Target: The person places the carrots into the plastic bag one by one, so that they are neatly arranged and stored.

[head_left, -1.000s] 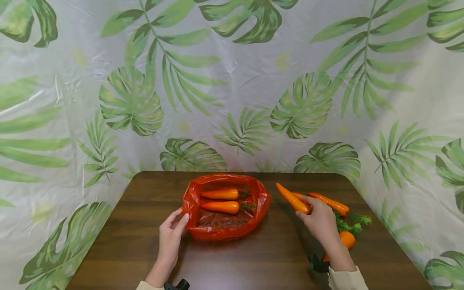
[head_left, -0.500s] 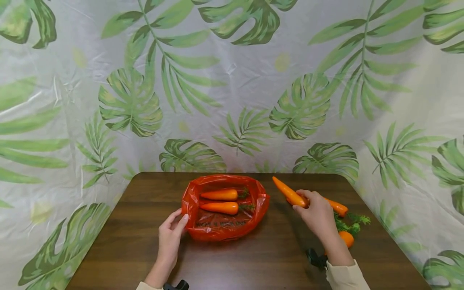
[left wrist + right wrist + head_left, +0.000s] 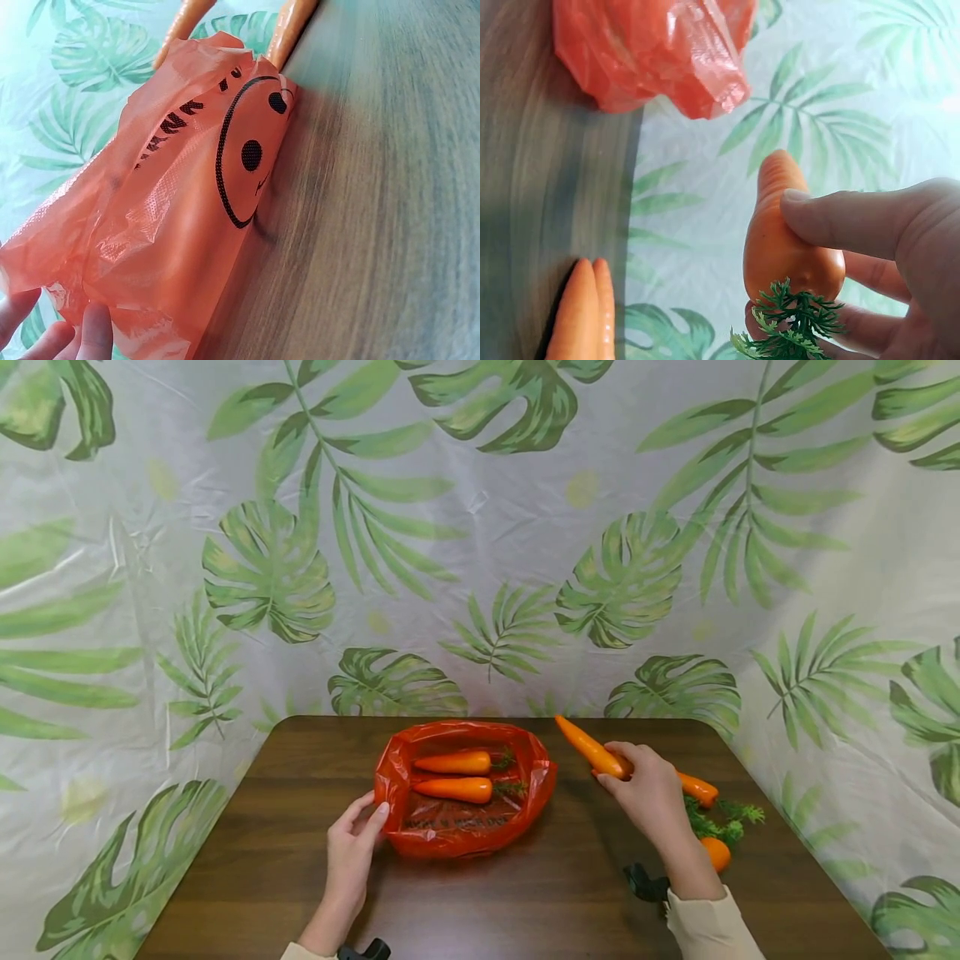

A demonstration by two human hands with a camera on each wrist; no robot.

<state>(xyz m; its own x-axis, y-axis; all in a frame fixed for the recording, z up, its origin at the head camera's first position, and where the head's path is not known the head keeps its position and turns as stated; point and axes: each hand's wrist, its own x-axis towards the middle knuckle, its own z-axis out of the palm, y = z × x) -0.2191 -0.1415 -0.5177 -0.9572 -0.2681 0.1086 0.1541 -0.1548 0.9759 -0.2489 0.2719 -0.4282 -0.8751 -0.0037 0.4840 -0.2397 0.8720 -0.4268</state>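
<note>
An open red plastic bag stands on the table, its mouth wide, with two carrots inside, a far one and a near one. My left hand pinches the bag's left rim; in the left wrist view its fingertips show at the bag's edge, beside printed black letters and a face. To the right of the bag, my right hand grips a third carrot by its thick end, tip pointing away and left. Green leafy tops hang from this carrot in the right wrist view.
More carrots lie on the right of the table, one behind the right wrist and one beside the forearm, with green tops between. A leaf-patterned curtain hangs behind the brown table.
My right hand has carried its carrot up and to the left, nearer the bag. The left hand and the bag have stayed in place.
</note>
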